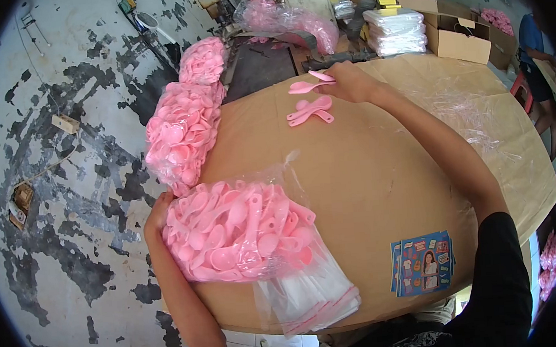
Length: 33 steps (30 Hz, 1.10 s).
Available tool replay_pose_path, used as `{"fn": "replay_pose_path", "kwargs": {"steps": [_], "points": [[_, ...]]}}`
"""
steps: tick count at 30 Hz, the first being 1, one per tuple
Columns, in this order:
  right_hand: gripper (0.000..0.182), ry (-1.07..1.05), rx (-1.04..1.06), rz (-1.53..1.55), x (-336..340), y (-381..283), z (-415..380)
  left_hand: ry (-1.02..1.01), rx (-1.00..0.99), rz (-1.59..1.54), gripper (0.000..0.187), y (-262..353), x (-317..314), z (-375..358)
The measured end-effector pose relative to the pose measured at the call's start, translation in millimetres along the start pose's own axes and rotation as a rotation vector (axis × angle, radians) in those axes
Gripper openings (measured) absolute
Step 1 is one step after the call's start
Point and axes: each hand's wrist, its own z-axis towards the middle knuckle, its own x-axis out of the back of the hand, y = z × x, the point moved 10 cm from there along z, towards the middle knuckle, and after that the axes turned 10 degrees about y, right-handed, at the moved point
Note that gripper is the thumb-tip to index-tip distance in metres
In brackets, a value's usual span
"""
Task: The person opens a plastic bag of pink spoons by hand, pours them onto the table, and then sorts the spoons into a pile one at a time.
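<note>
Left arm, bare below a black sleeve, runs forward along the near left side; left hand [158,215] lies against the outer edge of a clear plastic bag packed with pink spoons [240,231]. Its fingers are largely hidden by the bag; cannot tell how tight that grip is. Right arm extends well forward over the brown-paper-covered worktop [369,186], elbow bent; right hand [349,83] has its grip narrowed on pink plastic spoons [304,88], bowls and handles projecting leftward. Exact count in hand unclear.

Containers, near to far: flat, clear plastic sleeves with red-lined edges [315,293] lie partly under the packed bag. To their right, a small stack of blue printed cards [424,265]. Just below the right hand, a few loose, crossed pink spoons [310,112] rest on the paper. Beyond the left hand, two more filled bags of pink pieces [183,132] adjoin. Far right, an open brown cardboard box [460,37] stands beside stacked clear plastic packets [396,31].
</note>
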Motion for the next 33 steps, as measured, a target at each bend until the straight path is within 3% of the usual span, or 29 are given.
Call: {"fn": "replay_pose_path", "kwargs": {"steps": [5,8,11,15,16,19,20,23,27,33], "points": [[0.048,-0.1,-0.148,-0.045,-15,11,28,-0.02,-0.022,0.034,0.07,5,-3,-3],[0.047,-0.27,-0.008,-0.202,-52,16,22,-0.037,0.01,-0.02,0.071,-9,-4,7],[0.044,-0.141,-0.04,-0.085,-34,15,29,-0.029,0.001,0.031,0.071,-25,1,24],[0.041,-0.223,-0.128,0.059,-28,11,31,0.035,0.031,0.074,0.072,-24,5,20],[0.044,-0.262,-0.216,0.043,-28,14,27,0.045,0.021,0.075,0.071,-27,6,23],[0.052,-0.278,-0.209,0.062,-34,13,28,0.055,0.008,0.074,0.07,-25,6,25],[0.058,-0.238,-0.032,-0.044,-39,10,34,0.047,0.017,0.064,0.069,-19,4,19],[0.057,-0.016,0.015,-0.189,-28,6,30,0.007,0.035,0.01,0.067,-6,0,3],[0.056,-0.036,0.01,0.05,-4,-14,16,0.007,0.027,-0.022,0.063,-13,1,10],[0.059,-0.005,0.076,-0.058,-17,-17,18,-0.103,-0.007,-0.177,0.055,-25,-6,22]]}}
